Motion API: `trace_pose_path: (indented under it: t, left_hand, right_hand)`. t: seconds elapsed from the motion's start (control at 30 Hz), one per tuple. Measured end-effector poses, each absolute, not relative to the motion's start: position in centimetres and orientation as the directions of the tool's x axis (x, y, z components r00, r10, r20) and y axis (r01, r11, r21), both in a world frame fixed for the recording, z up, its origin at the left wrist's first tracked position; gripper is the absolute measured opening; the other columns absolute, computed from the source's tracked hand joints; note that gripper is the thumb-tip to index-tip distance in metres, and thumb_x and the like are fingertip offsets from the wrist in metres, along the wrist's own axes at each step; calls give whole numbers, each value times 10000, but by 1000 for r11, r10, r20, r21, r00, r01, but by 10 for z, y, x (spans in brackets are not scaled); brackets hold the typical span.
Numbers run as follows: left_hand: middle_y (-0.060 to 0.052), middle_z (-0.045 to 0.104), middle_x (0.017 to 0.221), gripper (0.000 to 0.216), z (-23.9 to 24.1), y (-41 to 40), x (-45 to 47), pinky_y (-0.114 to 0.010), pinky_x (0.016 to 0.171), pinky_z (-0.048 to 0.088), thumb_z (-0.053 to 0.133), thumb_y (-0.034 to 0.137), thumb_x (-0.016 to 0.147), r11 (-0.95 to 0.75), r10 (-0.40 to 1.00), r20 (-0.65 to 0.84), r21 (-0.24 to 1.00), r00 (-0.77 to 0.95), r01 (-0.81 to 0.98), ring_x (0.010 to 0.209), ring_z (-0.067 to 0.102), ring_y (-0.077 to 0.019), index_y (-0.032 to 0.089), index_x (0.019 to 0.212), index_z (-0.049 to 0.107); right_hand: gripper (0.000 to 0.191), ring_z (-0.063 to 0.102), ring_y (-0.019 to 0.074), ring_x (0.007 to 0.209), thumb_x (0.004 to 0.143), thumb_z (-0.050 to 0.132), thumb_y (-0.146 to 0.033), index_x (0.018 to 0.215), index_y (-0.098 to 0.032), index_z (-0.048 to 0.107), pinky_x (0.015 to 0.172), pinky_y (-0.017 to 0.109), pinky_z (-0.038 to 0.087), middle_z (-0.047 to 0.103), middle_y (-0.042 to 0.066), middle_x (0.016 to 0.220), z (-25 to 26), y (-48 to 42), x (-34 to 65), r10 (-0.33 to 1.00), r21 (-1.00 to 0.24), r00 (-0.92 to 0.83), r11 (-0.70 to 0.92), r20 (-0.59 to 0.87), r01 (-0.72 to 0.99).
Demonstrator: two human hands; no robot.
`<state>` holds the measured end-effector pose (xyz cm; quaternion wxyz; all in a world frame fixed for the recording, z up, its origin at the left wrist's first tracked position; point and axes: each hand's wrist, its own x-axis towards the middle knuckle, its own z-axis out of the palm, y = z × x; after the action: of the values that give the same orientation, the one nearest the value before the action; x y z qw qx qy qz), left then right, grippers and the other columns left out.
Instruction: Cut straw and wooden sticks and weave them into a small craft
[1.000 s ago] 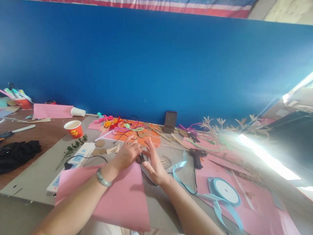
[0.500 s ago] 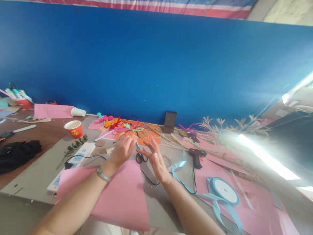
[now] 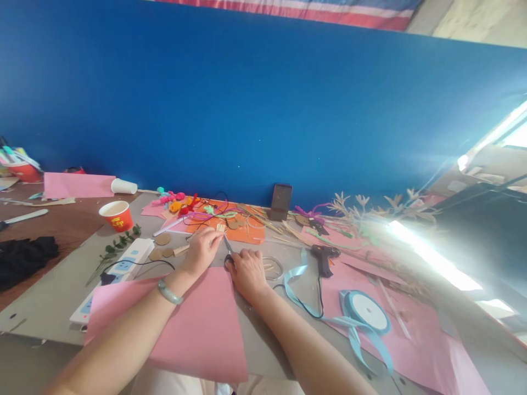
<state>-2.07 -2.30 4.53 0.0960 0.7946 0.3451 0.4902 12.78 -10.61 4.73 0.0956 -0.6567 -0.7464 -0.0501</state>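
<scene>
My left hand [image 3: 202, 251], with a bangle at the wrist, pinches a small bunch of pale wooden sticks [image 3: 221, 227] above the orange paper [image 3: 251, 234]. Just to its right, my right hand [image 3: 250, 274] is curled over the handles of a pair of scissors [image 3: 228, 244] lying on the grey table. The blades point away from me, and the fingers hide part of the handles. A pink paper sheet [image 3: 197, 334] lies beneath my left forearm. Beside my right hand rests a round hoop-like ring [image 3: 273, 269].
A white power strip [image 3: 134, 255] and a red paper cup [image 3: 116, 217] stand at left. A glue gun [image 3: 325, 259], a blue ribbon spool [image 3: 368, 312] and a loose cable are at right. A phone [image 3: 281, 202] leans against the blue wall [image 3: 263, 109].
My right hand, raised with fingers spread before, has come down onto the scissors' handles. My left hand keeps its pinch on the sticks. The view has shifted slightly.
</scene>
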Motion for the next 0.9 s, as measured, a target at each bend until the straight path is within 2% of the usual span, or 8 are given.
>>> trace_pose_path:
  t: [0.13,0.23,0.37,0.5,0.6,0.7,0.77,0.9]
  left_hand:
    - [-50,681,815,139,45,-27,-17,-282,724,479,565,227,799,-580,814,549,756,190,304,726,623,-158,175,904,641]
    - [-36,684,796,392,47,-27,-14,-260,658,491,617,199,734,-380,917,366,923,159,65,663,631,-145,166,1118,541]
    - [-15,674,768,698,49,-25,-11,-252,609,486,684,182,650,-171,965,200,971,173,-170,627,619,-139,160,1288,403]
    - [-16,657,726,451,51,-25,-10,-239,577,460,732,206,596,-60,977,113,961,183,-271,609,594,-126,128,1015,585]
    - [2,626,632,256,55,-27,-11,-233,572,444,747,241,606,-46,976,112,945,188,-324,559,558,-102,131,783,599]
    - [2,629,624,273,59,-27,-12,-232,569,447,762,302,614,11,977,69,927,200,-374,559,562,-102,141,733,577]
    - [-6,648,655,313,60,-27,-12,-229,556,452,771,338,609,46,980,32,925,198,-376,576,581,-111,146,768,582]
    - [-30,682,709,349,57,-29,-10,-232,546,464,765,375,619,76,972,5,940,235,-331,610,620,-135,154,824,589]
  right_hand:
    - [210,559,214,863,895,482,-335,962,-177,602,760,340,267,621,89,912,50,-104,128,983,-65,-76,88,166,994]
    - [213,563,229,898,872,506,-336,988,-167,565,753,332,280,620,102,953,54,-103,131,988,-82,-43,56,150,995]
    - [190,601,232,839,833,504,-198,1018,-162,525,697,310,302,652,96,901,55,-102,135,997,-115,3,6,71,993]
    - [256,632,228,795,778,505,-127,1030,-167,512,632,287,314,671,96,895,51,-101,140,996,-151,81,-74,39,986]
    - [288,643,231,784,735,530,-131,1020,-168,539,606,278,323,687,99,888,51,-99,147,991,-204,126,-115,41,972]
    - [233,639,226,770,705,549,-160,932,-180,602,592,268,340,701,87,848,57,-96,157,980,-348,184,-147,77,926]
    - [168,627,200,711,695,563,-199,849,-186,630,581,258,360,706,70,828,62,-95,164,967,-522,226,-132,121,843]
    - [185,530,118,474,693,575,-293,823,-168,612,463,227,347,694,45,759,72,-98,168,955,-894,280,-37,100,447]
